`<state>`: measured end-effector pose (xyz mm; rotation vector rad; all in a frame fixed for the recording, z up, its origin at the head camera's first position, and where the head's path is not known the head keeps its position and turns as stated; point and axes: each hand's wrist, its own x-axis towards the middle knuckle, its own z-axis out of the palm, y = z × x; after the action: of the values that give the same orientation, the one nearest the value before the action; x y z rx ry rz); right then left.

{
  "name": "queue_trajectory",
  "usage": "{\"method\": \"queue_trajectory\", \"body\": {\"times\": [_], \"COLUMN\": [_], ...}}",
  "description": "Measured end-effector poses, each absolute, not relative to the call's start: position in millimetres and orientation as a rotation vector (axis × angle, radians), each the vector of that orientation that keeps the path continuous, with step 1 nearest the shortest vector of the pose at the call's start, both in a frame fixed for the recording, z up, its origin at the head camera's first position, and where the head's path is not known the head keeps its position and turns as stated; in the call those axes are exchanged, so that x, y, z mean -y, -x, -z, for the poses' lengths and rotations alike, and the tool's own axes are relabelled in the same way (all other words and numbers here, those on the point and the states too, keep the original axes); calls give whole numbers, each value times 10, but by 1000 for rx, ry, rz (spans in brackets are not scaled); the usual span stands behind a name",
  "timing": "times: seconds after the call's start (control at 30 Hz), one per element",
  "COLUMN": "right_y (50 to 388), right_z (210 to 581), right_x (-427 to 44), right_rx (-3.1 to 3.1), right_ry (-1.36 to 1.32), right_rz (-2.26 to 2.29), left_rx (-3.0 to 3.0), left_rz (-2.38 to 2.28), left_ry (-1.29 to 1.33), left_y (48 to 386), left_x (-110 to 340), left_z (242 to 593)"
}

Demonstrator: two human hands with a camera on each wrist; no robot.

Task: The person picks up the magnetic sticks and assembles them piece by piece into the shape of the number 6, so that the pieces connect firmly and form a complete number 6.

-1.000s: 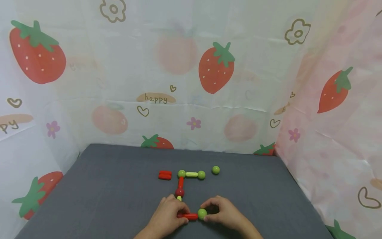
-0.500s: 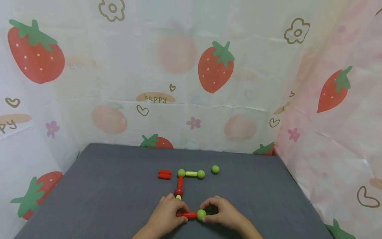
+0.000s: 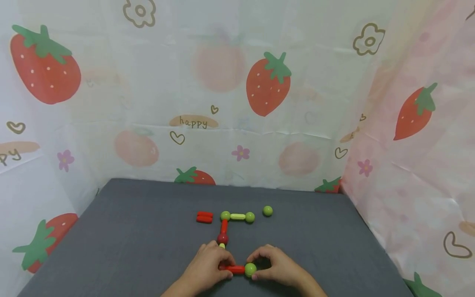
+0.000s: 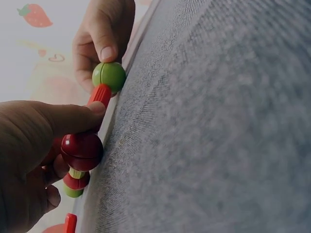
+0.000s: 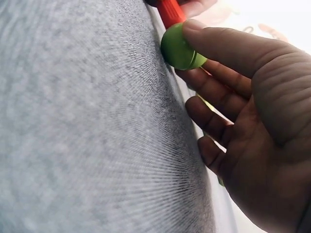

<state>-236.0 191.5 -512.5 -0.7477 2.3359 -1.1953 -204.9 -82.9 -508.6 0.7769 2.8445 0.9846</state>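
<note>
My left hand [image 3: 208,266] pinches a red rod [image 3: 236,269] near the front of the table. A dark red ball [image 4: 82,152] sits at the rod's near end in the left wrist view, mostly covered by that hand in the head view. On the rod's other end is a green ball [image 3: 250,270], which my right hand [image 3: 276,266] pinches between thumb and fingers. From the dark red ball a pale yellow-green rod [image 4: 76,173] leads to another dark red ball [image 3: 222,239]. Beyond it, a red rod [image 3: 224,226] joins a green ball [image 3: 225,215].
A pale green rod [image 3: 238,216] links that far green ball to one on its right [image 3: 250,217]. A loose green ball [image 3: 267,210] lies farther right. Two loose red rods [image 3: 204,217] lie side by side to the left. The grey tabletop [image 3: 148,231] meets a strawberry-patterned curtain [image 3: 222,156].
The held green ball and the end of its red rod have shifted slightly toward the person. Both hands keep their hold; the other pieces stay where they were.
</note>
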Motion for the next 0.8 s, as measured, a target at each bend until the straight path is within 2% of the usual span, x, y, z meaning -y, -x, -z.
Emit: {"method": "queue_trajectory", "body": {"times": [0.3,0.8], "right_y": [2361,2374], "right_z": [5141,5125], "right_x": [-1923,-1911], "right_rx": [-2357,-2358], "right_ry": [749,729], "right_rz": [1186,1163], "left_rx": [-2798,-3005], "left_rz": [-996,-915], "left_ry": [-870,-851], "left_y": [2096,2476], "left_x": [854,1176], "left_z": [5015,4654]}}
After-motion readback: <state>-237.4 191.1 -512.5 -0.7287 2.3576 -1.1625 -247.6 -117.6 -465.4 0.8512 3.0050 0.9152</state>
